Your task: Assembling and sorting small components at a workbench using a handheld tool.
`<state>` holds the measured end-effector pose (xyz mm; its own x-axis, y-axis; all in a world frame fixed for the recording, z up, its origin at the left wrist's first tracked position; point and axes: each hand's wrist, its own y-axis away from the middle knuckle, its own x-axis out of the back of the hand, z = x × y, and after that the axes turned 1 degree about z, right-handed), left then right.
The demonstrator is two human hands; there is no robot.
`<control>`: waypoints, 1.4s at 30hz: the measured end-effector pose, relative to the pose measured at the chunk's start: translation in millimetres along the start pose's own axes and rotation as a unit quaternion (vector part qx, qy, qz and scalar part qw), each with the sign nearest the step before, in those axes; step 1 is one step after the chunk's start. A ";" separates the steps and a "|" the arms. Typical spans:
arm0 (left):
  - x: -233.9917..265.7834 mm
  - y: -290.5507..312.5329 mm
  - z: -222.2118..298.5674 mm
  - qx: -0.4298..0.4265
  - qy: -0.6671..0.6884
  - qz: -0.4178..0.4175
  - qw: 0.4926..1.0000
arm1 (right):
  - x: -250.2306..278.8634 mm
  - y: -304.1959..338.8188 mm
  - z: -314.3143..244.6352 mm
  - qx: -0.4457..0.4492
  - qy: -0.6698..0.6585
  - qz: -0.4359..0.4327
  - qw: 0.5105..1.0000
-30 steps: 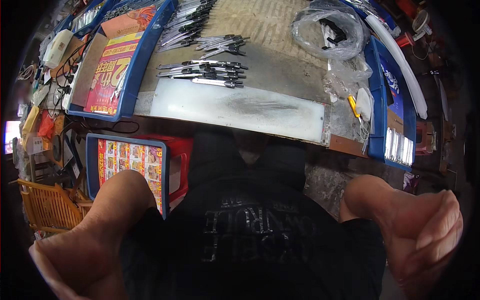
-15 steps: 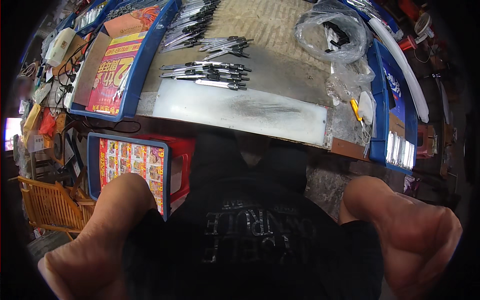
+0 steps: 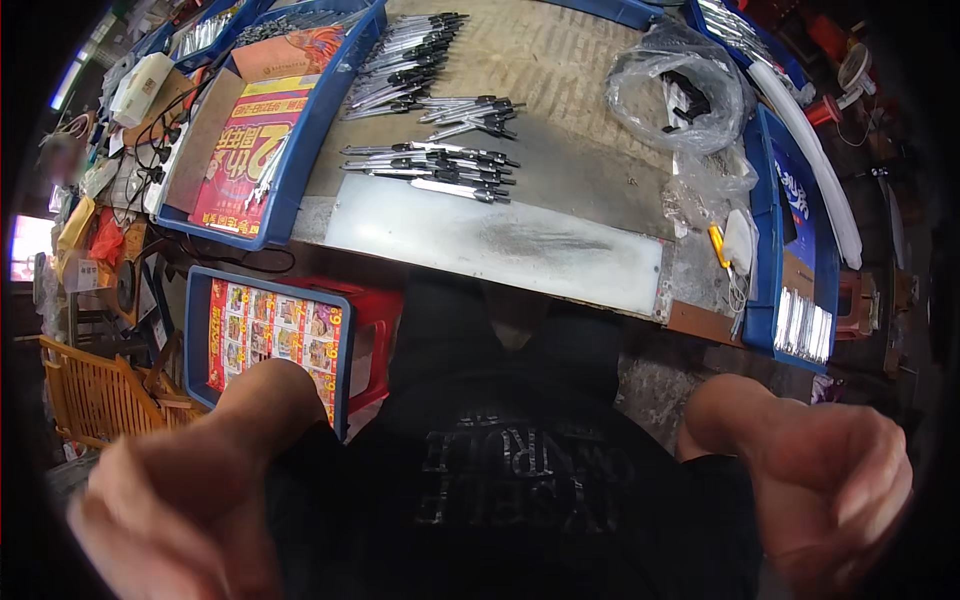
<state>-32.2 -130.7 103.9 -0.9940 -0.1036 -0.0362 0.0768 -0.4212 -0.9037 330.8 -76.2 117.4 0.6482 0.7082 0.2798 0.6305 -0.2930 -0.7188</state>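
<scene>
Both my hands are raised close to the camera, away from the table. My left hand [image 3: 150, 510], at the lower left, is smeared by motion; its fingers are loosely bent and apart, with nothing visible in them. At the lower right, my right hand [image 3: 840, 480] has bent fingers around a hollow palm, and no held thing shows there. In front of me, a small group of silver-and-black pens [image 3: 440, 165] lies beside a white board [image 3: 500, 240] at the table's front edge. A longer row of similar pens [image 3: 410, 60] lies farther back.
A blue tray [image 3: 275, 215] with printed card stands at the table's left; another blue tray [image 3: 768, 290] holds silver parts at the right. A clear plastic bag [image 3: 640, 90] contains black pieces. Below left, a blue tray [image 3: 345, 370] adjoins a red stool [image 3: 380, 325].
The view has shifted, so the table sits slightly lower and farther right in the picture. Both hands have turned, and more of their fingers now shows.
</scene>
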 end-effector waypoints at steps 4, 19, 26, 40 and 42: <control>-0.5 3.1 -53.5 -0.011 -0.322 -0.035 0.946 | -50.7 -31.3 88.0 -0.018 0.056 0.190 0.980; 48.6 102.2 -225.6 0.273 -0.462 -0.399 0.743 | -74.9 97.3 225.6 -0.402 0.164 0.273 0.859; 49.1 97.1 -235.7 0.330 -0.420 -0.403 0.743 | -75.3 101.6 230.1 -0.415 0.146 0.310 0.843; 44.3 98.4 -249.2 0.362 -0.416 -0.401 0.732 | -76.2 104.5 230.1 -0.407 0.158 0.310 0.845; 44.7 99.2 -250.5 0.356 -0.412 -0.403 0.735 | -76.5 104.3 229.5 -0.408 0.158 0.311 0.844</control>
<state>-88.7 48.6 -94.2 -0.3757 0.0511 0.9253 -0.1977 -0.9799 -0.0261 249.0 -13.5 -125.1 0.9625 0.0860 0.2573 0.1273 -0.9807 -0.1482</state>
